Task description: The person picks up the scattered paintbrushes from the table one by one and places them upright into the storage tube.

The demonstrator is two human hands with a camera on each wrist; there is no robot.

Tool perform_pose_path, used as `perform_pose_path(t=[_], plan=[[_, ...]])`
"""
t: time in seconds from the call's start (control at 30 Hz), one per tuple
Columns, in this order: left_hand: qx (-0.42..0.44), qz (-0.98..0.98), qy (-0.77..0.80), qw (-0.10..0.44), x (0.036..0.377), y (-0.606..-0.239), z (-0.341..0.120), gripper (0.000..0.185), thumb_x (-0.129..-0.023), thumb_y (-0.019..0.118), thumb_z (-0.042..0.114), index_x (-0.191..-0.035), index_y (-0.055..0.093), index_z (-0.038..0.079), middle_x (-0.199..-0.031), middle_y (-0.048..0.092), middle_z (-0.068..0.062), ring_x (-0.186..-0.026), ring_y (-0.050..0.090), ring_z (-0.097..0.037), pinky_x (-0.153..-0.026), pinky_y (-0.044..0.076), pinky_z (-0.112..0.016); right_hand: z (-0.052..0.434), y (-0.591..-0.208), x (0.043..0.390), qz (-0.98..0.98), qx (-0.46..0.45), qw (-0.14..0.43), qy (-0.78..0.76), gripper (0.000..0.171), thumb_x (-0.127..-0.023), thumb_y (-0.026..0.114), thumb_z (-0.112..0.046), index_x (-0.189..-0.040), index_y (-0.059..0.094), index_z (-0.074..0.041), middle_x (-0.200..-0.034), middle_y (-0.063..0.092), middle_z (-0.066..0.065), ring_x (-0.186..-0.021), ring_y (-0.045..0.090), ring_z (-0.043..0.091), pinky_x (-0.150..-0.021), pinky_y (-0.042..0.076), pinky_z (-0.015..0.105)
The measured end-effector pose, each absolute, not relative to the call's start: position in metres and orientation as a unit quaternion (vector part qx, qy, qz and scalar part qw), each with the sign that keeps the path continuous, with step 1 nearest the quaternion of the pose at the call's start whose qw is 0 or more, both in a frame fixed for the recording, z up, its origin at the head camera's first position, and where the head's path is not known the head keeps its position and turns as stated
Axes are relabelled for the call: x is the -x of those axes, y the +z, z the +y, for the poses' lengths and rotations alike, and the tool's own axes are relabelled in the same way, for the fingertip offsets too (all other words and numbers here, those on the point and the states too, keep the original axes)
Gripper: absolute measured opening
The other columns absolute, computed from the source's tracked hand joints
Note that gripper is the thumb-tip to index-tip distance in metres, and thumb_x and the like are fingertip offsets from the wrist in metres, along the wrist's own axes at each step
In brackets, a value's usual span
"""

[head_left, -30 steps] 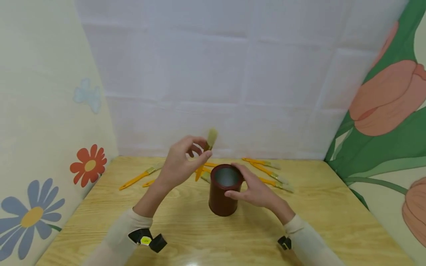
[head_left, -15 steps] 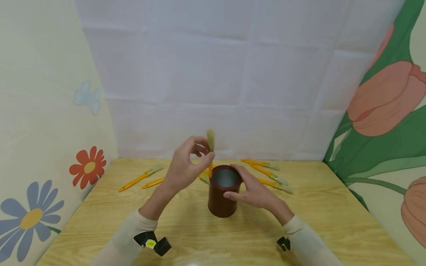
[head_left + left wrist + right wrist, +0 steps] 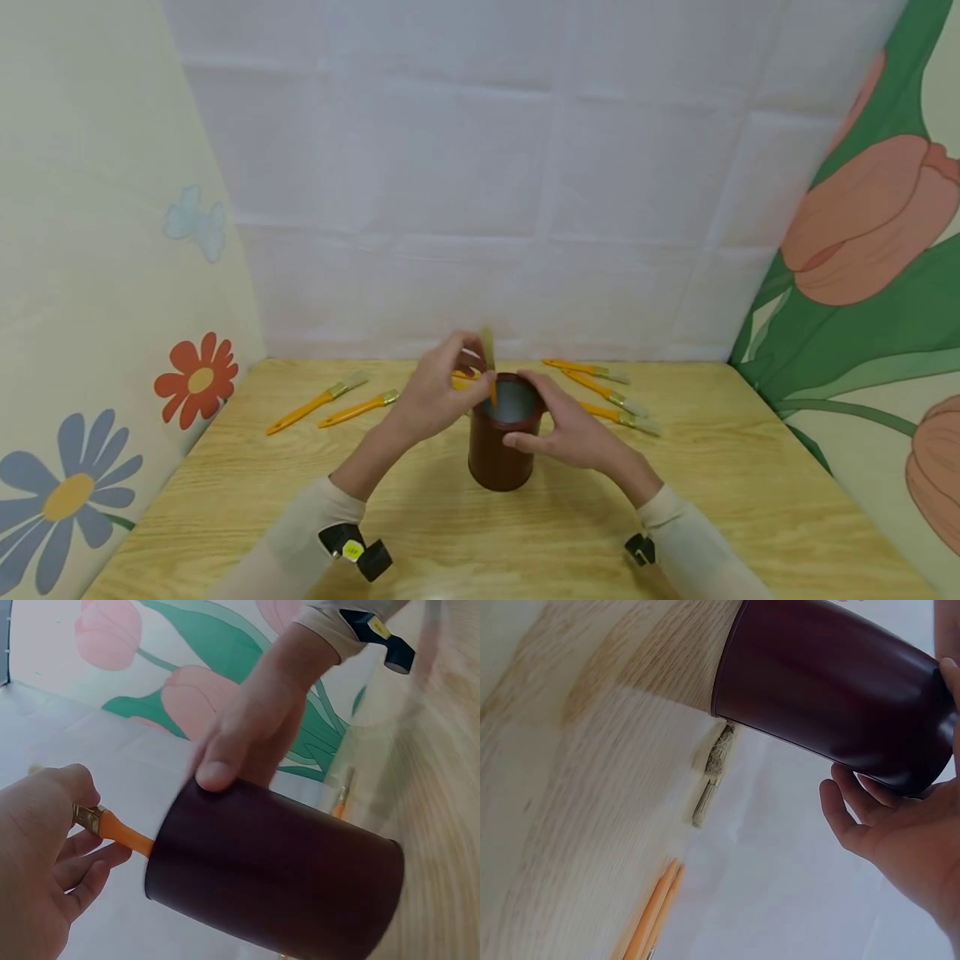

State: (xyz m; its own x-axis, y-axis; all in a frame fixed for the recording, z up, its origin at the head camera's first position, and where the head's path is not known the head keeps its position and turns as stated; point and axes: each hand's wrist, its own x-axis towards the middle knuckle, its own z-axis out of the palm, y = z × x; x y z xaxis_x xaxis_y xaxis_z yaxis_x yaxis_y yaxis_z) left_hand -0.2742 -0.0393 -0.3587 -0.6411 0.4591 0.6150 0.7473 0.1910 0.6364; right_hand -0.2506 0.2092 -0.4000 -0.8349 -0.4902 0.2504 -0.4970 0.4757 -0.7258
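pinching a yellow-handled brush point(image 3: 489, 367) between thumb and fingertips, your left hand point(image 3: 438, 398) sits at the rim of the dark red cup point(image 3: 501, 446), just left of its mouth. brush is close to upright, bristles up, orange-yellow handle end dipping into the cup opening. left wrist view confirms: handle point(image 3: 124, 834) runs from your curled fingers, past the metal ferrule, to the cup rim, where it goes out of sight behind the wall point(image 3: 277, 877). your right hand point(image 3: 573, 429) is against the cup's right side, thumb toward the rim, fingers lightly curved around the wall; contact is plain in the left wrist view, where a fingertip point(image 3: 217, 772) presses on the top edge. right wrist view shows the fingers point(image 3: 855, 817) apart and lying loose along the cup's side, so a steadying wrap more than a tight clamp. cup stands upright on the wooden table point(image 3: 480, 533), near centre, grey inside visible. loose brushes lie flat on the table behind it: two to the left point(image 3: 318, 400) point(image 3: 358, 408), well apart from the cup, and a group of three or so to the right point(image 3: 607, 393), near the back wall. right wrist view also catches a brush head point(image 3: 709, 776) just beyond the cup's base and two handles point(image 3: 656, 911) side by side further off. both sleeves pale beige, a small black tag at each wrist.
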Motion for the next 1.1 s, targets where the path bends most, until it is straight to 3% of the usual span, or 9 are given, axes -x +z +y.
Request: perform_pose_path(t=[0.13, 0.33, 0.57, 0.73, 0.9, 1.1], plan=[[0.414, -0.767, -0.475, 0.118, 0.28, -0.368, -0.037, 0.026, -0.099, 0.067, 0.017, -0.119, 0.051, 0.016, -0.11, 0.058, 0.0, -0.098, 0.065, -0.013, -0.079, 0.057, -0.036, 0.21, -0.401, 0.251, -0.858, -0.291, 0.002, 0.423, 0.084, -0.091, 0.078, -0.045, -0.157, 0.03, -0.025, -0.145, 0.044, -0.007, -0.119, 0.053, 0.008, -0.095, 0.049, 0.04], [0.433, -0.789, -0.422, 0.107, 0.289, -0.377, -0.038, 0.027, -0.099, 0.069, 0.022, -0.122, 0.054, 0.019, -0.11, 0.058, 0.007, -0.103, 0.058, -0.009, -0.087, 0.052, -0.042, 0.212, -0.401, 0.252, -0.862, -0.282, 0.002, 0.422, 0.086, -0.09, 0.078, -0.047, -0.157, 0.029, -0.025, -0.145, 0.043, -0.006, -0.117, 0.054, 0.01, -0.094, 0.049, 0.039], [0.428, -0.809, -0.391, 0.095, 0.295, -0.387, -0.04, 0.028, -0.1, 0.069, 0.026, -0.123, 0.058, 0.016, -0.126, 0.051, 0.0, -0.112, 0.053, -0.016, -0.092, 0.048, -0.039, 0.212, -0.401, 0.253, -0.863, -0.283, -0.004, 0.418, 0.088, -0.09, 0.077, -0.049, -0.159, 0.028, -0.024, -0.145, 0.042, -0.005, -0.118, 0.054, 0.01, -0.095, 0.048, 0.04], [0.391, -0.817, -0.42, 0.052, 0.294, -0.389, -0.043, 0.032, -0.102, 0.066, 0.026, -0.129, 0.057, 0.013, -0.131, 0.049, -0.002, -0.122, 0.053, -0.022, -0.098, 0.048, -0.043, 0.211, -0.399, 0.252, -0.862, -0.285, -0.007, 0.418, 0.089, -0.09, 0.077, -0.048, -0.159, 0.028, -0.021, -0.146, 0.042, -0.005, -0.119, 0.053, 0.01, -0.095, 0.049, 0.045], [0.361, -0.82, -0.442, 0.034, 0.295, -0.389, -0.044, 0.037, -0.104, 0.062, 0.026, -0.137, 0.053, 0.012, -0.133, 0.051, -0.004, -0.118, 0.058, -0.022, -0.09, 0.053, -0.045, 0.212, -0.399, 0.252, -0.863, -0.287, -0.007, 0.417, 0.088, -0.091, 0.077, -0.049, -0.159, 0.027, -0.025, -0.149, 0.04, -0.006, -0.123, 0.051, 0.01, -0.097, 0.048, 0.044], [0.365, -0.811, -0.456, 0.031, 0.295, -0.387, -0.045, 0.038, -0.106, 0.058, 0.03, -0.139, 0.053, 0.013, -0.135, 0.052, -0.002, -0.118, 0.058, -0.02, -0.097, 0.047, -0.053, 0.214, -0.4, 0.251, -0.863, -0.288, -0.006, 0.416, 0.088, -0.091, 0.076, -0.049, -0.159, 0.026, -0.025, -0.151, 0.038, -0.005, -0.126, 0.05, 0.012, -0.098, 0.047, 0.046]])
